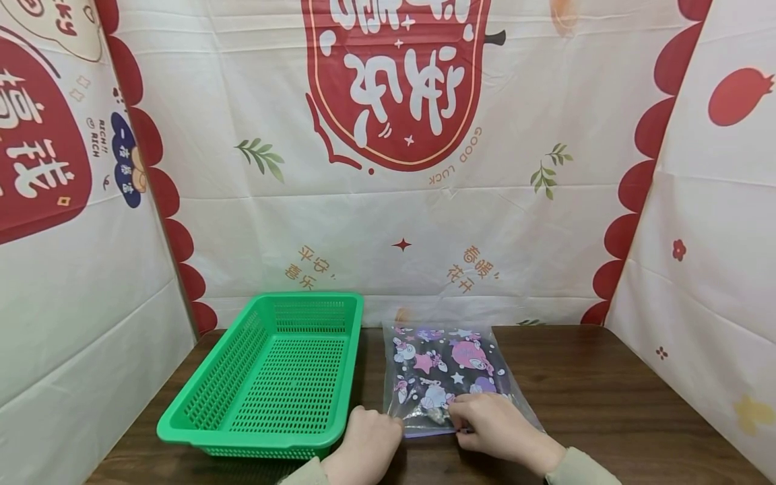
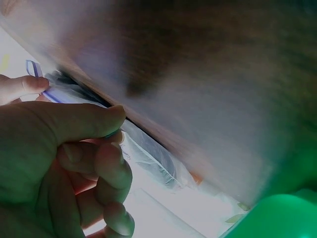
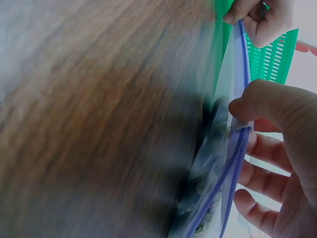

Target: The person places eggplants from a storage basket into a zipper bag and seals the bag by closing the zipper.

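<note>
A clear zip bag (image 1: 426,362) printed with pink, purple and white cartoon figures and stars lies on the table, its purple zip edge (image 3: 240,64) towards me. My left hand (image 1: 370,441) pinches the left corner of that edge between thumb and fingers. Farther along, my right hand (image 1: 494,428) pinches the small pale slider (image 3: 242,124) on the zip. In the right wrist view the zip strips stand apart on the side below the slider and lie together towards my left hand. Something dark and shiny shows inside the bag, its kind unclear.
An empty green plastic basket (image 1: 348,377) with slotted walls stands left of the bag, close to my left hand. Beneath everything is a dark wooden table (image 1: 606,404). Printed white cloth (image 1: 388,215) hangs at the back and on both sides.
</note>
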`<state>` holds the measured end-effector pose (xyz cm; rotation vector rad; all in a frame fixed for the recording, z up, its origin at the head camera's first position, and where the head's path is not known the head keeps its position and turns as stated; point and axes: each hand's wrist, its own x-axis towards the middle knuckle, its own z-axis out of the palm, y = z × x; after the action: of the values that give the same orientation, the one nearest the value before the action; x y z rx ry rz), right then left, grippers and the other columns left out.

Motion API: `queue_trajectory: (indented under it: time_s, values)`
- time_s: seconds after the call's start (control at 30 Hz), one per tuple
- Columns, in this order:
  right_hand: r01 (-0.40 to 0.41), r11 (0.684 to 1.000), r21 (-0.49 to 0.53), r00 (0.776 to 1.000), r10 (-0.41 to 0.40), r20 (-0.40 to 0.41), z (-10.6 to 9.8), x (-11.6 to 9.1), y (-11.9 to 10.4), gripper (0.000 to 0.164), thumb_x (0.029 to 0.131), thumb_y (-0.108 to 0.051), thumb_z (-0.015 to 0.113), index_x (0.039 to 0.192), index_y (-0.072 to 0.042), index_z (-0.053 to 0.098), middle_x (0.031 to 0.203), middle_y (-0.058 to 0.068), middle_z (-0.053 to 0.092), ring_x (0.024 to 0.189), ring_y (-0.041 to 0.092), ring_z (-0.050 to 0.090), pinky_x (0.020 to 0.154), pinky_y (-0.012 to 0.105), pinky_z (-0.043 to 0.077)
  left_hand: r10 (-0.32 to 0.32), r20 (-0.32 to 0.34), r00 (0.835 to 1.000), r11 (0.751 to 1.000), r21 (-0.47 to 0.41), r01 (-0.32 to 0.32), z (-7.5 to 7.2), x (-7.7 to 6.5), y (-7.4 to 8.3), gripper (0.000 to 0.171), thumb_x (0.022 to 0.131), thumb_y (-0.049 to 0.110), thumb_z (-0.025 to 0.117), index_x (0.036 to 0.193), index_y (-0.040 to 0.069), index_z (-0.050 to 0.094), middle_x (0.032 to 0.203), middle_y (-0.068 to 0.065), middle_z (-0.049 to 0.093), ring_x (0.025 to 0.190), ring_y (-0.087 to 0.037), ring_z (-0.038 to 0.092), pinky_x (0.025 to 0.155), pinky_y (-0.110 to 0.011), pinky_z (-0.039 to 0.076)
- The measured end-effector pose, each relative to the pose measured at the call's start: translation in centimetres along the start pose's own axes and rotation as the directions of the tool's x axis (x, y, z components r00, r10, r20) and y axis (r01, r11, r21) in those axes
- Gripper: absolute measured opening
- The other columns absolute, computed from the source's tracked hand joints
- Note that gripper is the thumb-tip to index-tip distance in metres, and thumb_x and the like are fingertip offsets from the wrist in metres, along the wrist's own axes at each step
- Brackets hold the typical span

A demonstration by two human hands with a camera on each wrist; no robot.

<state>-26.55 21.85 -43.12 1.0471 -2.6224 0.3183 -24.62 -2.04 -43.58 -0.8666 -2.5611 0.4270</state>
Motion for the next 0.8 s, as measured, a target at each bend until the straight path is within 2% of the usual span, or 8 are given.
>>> queue_trajectory:
  time_s: [0.5, 0.8]
  values:
    - [-0.007, 1.000, 0.008, 1.000, 0.007, -0.003, 0.11, -0.38, 0.12, 0.031, 0.067, -0.014, 0.075, 0.066, -0.028, 0.047, 0.067, -0.021, 0.040, 0.055, -0.002, 0.035, 0.047, 0.020, 0.030, -0.002, 0.025, 1.000, 1.000, -0.011, 0.003, 0.10, 0.02, 0.03, 0.017, 0.078, 0.024, 0.076, 0.068, 0.018, 0.063, 0.059, 0.003, 0.056, 0.051, -0.013, 0.052, 0.046, -0.033, 0.038]
    - [-0.026, 0.999, 0.032, 0.999, 0.025, 0.026, 0.00, -0.39, 0.33, 0.031, 0.070, -0.015, 0.075, 0.066, -0.028, 0.048, 0.066, -0.021, 0.040, 0.055, -0.001, 0.036, 0.048, 0.021, 0.031, 0.002, -0.026, 1.000, 1.000, 0.008, -0.002, 0.30, -0.15, -0.04, 0.019, 0.077, 0.024, 0.075, 0.065, 0.019, 0.062, 0.057, 0.003, 0.055, 0.050, -0.013, 0.052, 0.044, -0.034, 0.036]
